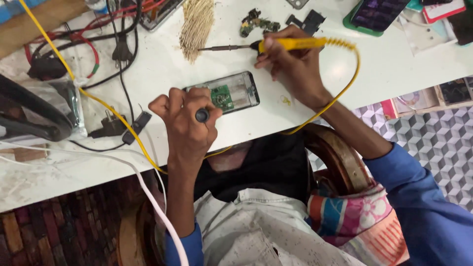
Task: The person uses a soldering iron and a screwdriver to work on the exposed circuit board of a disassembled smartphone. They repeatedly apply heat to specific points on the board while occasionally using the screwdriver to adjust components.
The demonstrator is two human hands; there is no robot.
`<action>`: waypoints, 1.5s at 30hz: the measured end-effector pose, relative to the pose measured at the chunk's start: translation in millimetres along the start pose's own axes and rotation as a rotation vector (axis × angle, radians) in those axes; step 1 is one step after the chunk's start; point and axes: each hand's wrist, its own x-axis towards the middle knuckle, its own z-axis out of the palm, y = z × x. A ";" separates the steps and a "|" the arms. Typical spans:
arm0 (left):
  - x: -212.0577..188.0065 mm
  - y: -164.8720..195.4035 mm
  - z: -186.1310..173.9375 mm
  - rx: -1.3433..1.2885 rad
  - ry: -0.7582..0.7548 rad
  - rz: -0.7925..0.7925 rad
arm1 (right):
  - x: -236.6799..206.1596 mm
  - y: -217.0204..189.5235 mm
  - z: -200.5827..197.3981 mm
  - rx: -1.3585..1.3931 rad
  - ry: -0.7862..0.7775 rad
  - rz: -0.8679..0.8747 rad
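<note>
Fingers of our right hand (290,61) are wrapped round the yellow-handled soldering iron (276,46), its dark tip pointing to nine o'clock, just beside a straw brush (197,24). Our left hand (185,120) is curled tight on a small dark-capped tool (202,115), right at the edge of the opened phone (226,93). That phone lies flat on the white table (162,74) at centre, back off, green circuit board bare inside its black frame. Yellow cord (345,83) loops off at three o'clock.
</note>
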 end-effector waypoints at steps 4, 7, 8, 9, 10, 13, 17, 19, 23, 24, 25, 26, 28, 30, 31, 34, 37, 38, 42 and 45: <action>0.8 -0.8 0.7 -0.011 -0.006 0.006 | 3.8 -2.3 1.3 -0.084 -0.178 -0.077; -1.3 -0.6 -1.5 -0.028 -0.008 -0.013 | 3.7 -2.9 1.4 -0.102 -0.176 -0.125; -2.3 -0.2 -2.2 -0.042 -0.013 -0.031 | 2.8 -3.1 0.8 -0.117 -0.165 -0.091; -3.2 -0.1 -2.5 -0.057 -0.016 -0.046 | 1.0 -3.1 0.2 -0.133 -0.152 -0.061; -3.6 -0.1 -2.3 -0.047 -0.019 -0.054 | -0.4 -3.3 -0.7 -0.122 -0.196 -0.074; -3.0 -0.7 -0.6 -0.036 -0.017 -0.063 | -1.7 -5.5 -4.0 -0.078 -0.243 -0.070; -0.7 -0.8 0.4 -0.034 -0.001 -0.057 | 1.4 -7.5 -4.8 0.019 -0.176 0.010; -0.8 0.2 -0.8 -0.035 -0.006 -0.057 | 1.1 -7.1 -4.6 0.003 -0.198 0.009; -1.5 1.5 -4.5 -0.078 -0.020 -0.087 | -5.2 -5.9 -5.7 0.035 -0.120 0.015; -1.0 1.2 -4.5 -0.092 -0.010 -0.092 | -7.0 -6.0 -5.8 0.083 -0.063 0.018; 0.0 0.6 -4.2 -0.084 -0.008 -0.087 | -7.3 -7.9 -7.8 0.055 -0.049 -0.042; 0.3 0.7 -4.4 -0.079 -0.016 -0.087 | -11.3 -10.2 -9.4 0.029 -0.031 -0.090; 1.3 0.8 -4.1 -0.073 -0.017 -0.078 | -21.1 -13.0 -8.8 -0.044 0.031 -0.202; 1.9 0.6 -4.5 -0.061 -0.011 -0.064 | -38.8 -12.8 -2.3 -0.129 0.116 -0.325; 1.6 1.0 -5.0 -0.067 -0.011 -0.076 | -50.6 -11.4 1.8 -0.016 0.178 -0.272; 1.5 -0.4 -4.8 -0.052 -0.003 -0.087 | -72.8 -4.3 11.7 0.261 0.357 -0.205; -0.9 0.2 -2.4 -0.015 0.002 -0.098 | -84.6 -1.3 13.8 0.299 0.463 -0.230; -1.5 -0.6 -1.6 -0.007 0.006 -0.097 | -86.1 -0.5 14.6 0.259 0.454 -0.208; -5.5 -0.7 -1.3 -0.029 0.000 -0.131 | -94.6 0.6 22.4 -0.013 0.473 -0.255; -5.4 -0.4 -0.3 -0.031 0.026 -0.132 | -96.6 -0.2 25.2 -0.136 0.425 -0.309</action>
